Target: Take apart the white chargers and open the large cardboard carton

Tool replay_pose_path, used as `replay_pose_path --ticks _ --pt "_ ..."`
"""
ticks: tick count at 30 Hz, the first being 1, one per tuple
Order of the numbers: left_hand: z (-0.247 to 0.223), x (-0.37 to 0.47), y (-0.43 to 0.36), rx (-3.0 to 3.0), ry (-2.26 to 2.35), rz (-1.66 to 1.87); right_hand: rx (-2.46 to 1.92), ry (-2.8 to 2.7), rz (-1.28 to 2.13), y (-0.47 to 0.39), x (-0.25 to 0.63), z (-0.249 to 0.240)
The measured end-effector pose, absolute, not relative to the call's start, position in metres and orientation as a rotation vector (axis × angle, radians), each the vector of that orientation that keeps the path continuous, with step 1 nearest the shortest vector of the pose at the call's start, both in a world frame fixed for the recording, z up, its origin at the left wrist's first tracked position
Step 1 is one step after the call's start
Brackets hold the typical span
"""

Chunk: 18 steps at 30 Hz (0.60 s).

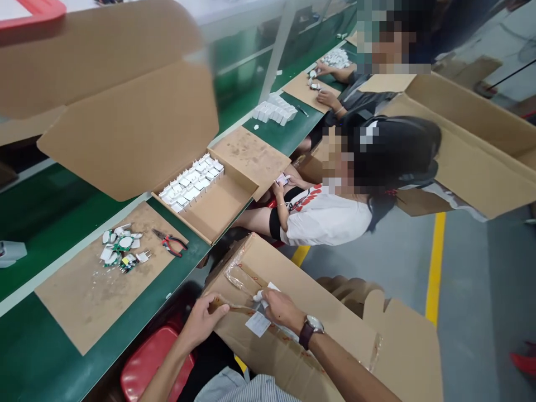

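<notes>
A large brown carton (318, 296) sits in front of me, with clear packing tape (240, 279) printed with red marks along its top seam. My left hand (205, 321) is at the carton's near left end, its thumb and fingers curved around a raised edge of the flap. My right hand (282, 310) is closed over the seam, with white coverings on its fingertips and a strip of the tape at its fingers. What lies inside the fist is partly hidden. Just below that hand, a white label (257, 324) is on the carton.
On the green bench (184, 268) are a cardboard sheet (79, 301) with small circuit parts (121, 245), pliers (170, 243), and an open box (234, 206) with rows of white parts (192, 181). A red stool (154, 363) stands left. Two people sit farther along the bench.
</notes>
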<state>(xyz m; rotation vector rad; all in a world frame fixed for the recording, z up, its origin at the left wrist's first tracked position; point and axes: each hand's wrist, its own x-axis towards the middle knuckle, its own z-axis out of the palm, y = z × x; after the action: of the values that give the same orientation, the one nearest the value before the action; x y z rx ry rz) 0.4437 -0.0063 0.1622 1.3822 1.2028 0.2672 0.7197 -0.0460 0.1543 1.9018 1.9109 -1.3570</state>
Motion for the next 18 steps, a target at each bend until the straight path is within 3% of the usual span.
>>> replay_pose_path --ticks 6,11,18 --pt "0.183 0.443 0.028 1.622 1.143 0.000 2.314 1.853 -1.475 -0.077 0.750 0.166" --pt "0.187 0.493 0.067 1.938 0.898 -0.400 2.728 1.590 -1.417 -0.169 0.802 0.186" --pt "0.184 0.604 -0.015 2.129 0.475 -0.812 2.979 1.259 -1.263 -0.305 0.827 0.199"
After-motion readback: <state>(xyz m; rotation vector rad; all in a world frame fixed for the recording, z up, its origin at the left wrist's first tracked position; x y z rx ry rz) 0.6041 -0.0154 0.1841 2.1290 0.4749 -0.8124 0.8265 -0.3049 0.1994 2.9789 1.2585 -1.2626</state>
